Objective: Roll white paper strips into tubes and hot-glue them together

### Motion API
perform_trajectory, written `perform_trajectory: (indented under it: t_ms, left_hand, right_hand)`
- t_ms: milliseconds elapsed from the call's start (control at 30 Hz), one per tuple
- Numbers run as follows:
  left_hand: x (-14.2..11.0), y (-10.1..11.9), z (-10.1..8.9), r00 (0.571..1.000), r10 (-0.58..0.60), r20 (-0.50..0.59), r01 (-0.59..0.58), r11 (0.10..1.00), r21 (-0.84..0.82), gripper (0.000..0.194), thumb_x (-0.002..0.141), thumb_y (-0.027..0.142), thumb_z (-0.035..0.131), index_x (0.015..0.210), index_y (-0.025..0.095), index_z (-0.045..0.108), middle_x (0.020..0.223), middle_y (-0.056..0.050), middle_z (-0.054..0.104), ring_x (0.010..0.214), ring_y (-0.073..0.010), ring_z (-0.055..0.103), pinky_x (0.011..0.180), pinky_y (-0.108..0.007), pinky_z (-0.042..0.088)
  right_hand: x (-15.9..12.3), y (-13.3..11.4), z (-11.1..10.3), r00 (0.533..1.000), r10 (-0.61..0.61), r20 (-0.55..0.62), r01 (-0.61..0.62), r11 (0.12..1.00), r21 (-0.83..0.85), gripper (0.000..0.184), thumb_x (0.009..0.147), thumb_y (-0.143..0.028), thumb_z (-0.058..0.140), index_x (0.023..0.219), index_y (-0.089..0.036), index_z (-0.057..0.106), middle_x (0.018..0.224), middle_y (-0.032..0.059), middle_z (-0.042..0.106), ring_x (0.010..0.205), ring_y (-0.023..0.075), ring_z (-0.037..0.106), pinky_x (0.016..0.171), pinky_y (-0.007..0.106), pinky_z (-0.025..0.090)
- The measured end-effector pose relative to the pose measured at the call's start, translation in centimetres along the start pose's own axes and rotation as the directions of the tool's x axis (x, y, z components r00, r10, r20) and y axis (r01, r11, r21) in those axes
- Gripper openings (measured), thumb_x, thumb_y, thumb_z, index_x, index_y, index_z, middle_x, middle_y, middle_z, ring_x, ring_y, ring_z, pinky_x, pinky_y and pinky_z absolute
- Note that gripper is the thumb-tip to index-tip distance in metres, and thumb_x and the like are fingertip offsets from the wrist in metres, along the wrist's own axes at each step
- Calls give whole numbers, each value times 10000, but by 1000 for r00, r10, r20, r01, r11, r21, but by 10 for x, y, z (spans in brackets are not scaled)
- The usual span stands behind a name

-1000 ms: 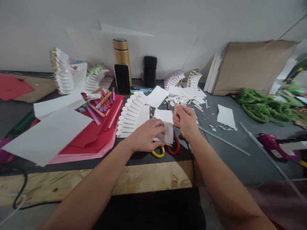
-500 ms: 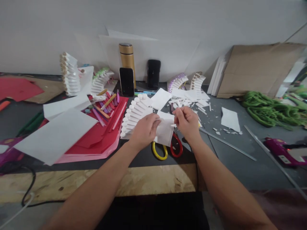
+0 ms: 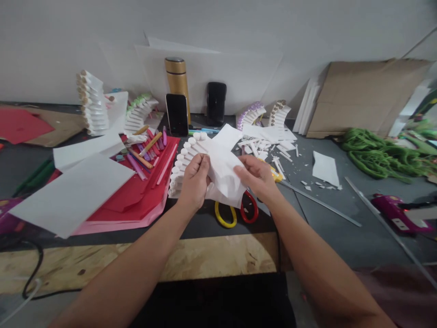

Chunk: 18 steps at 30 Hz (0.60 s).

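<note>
My left hand (image 3: 195, 180) pinches the left edge of a small sheet of white paper (image 3: 223, 173), which is bent and slightly creased. From the other side, my right hand (image 3: 258, 178) grips its right edge between thumb and fingers. Behind and to the left of my left hand lies a fan-shaped row of white paper strips with round white tips (image 3: 182, 157). Below the paper, scissors show a yellow handle loop (image 3: 226, 222) and a red one (image 3: 253, 214); their blades are hidden. Another white sheet (image 3: 228, 135) lies just behind.
Red paper (image 3: 112, 207) with coloured sticks is at left, under white sheets (image 3: 75, 193). A gold flask (image 3: 175, 75) and two phones stand behind. White scraps (image 3: 254, 148), a metal ruler (image 3: 321, 202), green yarn (image 3: 372, 152) and a purple glue gun (image 3: 396, 214) are at right.
The white paper has been lifted and turned in my hands. My left hand has shifted slightly left, and my right hand has moved down from a pinch onto the paper's right edge.
</note>
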State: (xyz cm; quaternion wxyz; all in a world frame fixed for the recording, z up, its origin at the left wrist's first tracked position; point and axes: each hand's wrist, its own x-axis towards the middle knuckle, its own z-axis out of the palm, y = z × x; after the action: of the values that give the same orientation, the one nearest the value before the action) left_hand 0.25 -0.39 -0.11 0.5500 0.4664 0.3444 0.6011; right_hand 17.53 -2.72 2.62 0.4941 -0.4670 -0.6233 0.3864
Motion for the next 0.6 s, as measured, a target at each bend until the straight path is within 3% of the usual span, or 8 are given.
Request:
perform_trajectory:
  t_ms: [100,200,267,433,500,600]
  left_hand:
    - [3,3,-3,999,11,-34,-11,1000,8,402,861,546,675,752,210,484,653,37,447,547,-86,454,482,-200,429]
    - [4,4,-7,996,26,-86,-22,999,43,433,881,573,648,716,204,495,530,58,433,425,-72,419,381,-191,343]
    - [4,6,-7,995,18,-93,-15,999,32,408,876,577,656,767,203,536,478,70,447,368,-67,402,352,-187,310]
    - [2,10,-3,997,-50,62,52,998,-38,513,844,670,620,926,165,649,716,-40,670,565,-144,623,457,-259,526]
    - [2,10,-2,989,-90,114,87,996,33,454,807,611,699,854,162,655,684,-32,665,510,-132,599,420,-249,503]
    - [1,7,-3,991,-119,68,111,987,116,325,751,451,796,777,166,643,524,22,593,377,-101,519,354,-218,425]
  right_hand:
    - [1,-3,-3,984,176,21,-177,979,101,404,697,-556,819,690,-192,643,564,-28,557,472,93,431,431,235,291]
    - [4,-9,-12,943,331,36,-331,918,218,398,633,-540,855,723,-185,698,570,-7,610,441,98,453,402,230,298]
    - [6,-11,-18,939,342,25,-337,904,264,401,609,-532,865,735,-178,723,579,6,635,436,102,476,395,228,312]
    - [7,-5,-19,946,317,59,-321,909,266,342,637,-469,857,769,-177,737,596,0,653,448,100,505,404,222,335]
    - [7,-1,-17,942,320,101,-335,912,237,303,666,-438,847,779,-181,731,608,-6,657,455,98,510,415,224,349]
    - [9,2,-17,941,327,85,-338,907,250,269,675,-397,843,808,-190,735,665,4,683,497,111,544,445,237,389]
